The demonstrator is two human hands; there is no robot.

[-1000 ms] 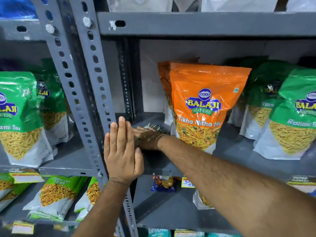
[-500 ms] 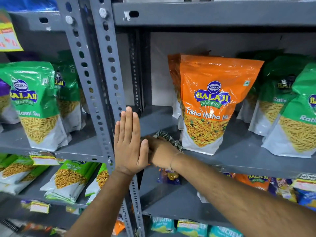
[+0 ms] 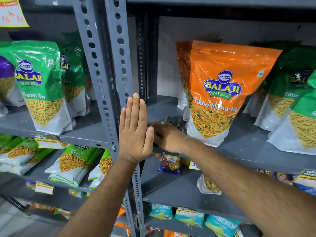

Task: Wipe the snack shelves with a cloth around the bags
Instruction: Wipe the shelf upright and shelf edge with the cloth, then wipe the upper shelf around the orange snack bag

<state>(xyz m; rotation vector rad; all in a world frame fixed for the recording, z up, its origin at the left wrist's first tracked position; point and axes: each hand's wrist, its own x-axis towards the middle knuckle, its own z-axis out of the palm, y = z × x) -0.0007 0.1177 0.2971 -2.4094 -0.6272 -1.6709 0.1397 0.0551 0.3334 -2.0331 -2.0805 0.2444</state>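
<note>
Far left on the shelf, a green sev bag (image 3: 41,86) is standing upright near the front edge, more green bags sitting behind it. Next comes the perforated grey upright (image 3: 104,82).

I'm keeping my left hand (image 3: 135,129) flat against that upright, fingers straight and pressed together, thumb out to the right, gripping nothing.

Just right of it, my right hand (image 3: 168,139) is lying palm down on the shelf (image 3: 239,147) at its front left corner, motion-blurred. It is pressing on a dark patterned cloth (image 3: 172,120), whose edge is showing past the knuckles. I cannot tell whether the fingers are curled round the cloth or lying flat on it.

The cloth is sitting just beside the base of the orange Tikha Mitha bag (image 3: 220,93), which is standing upright near the front edge; touching or not, I cannot tell. Right of that, green Ratlami bags (image 3: 295,113) are crowding the shelf's right end.
</note>
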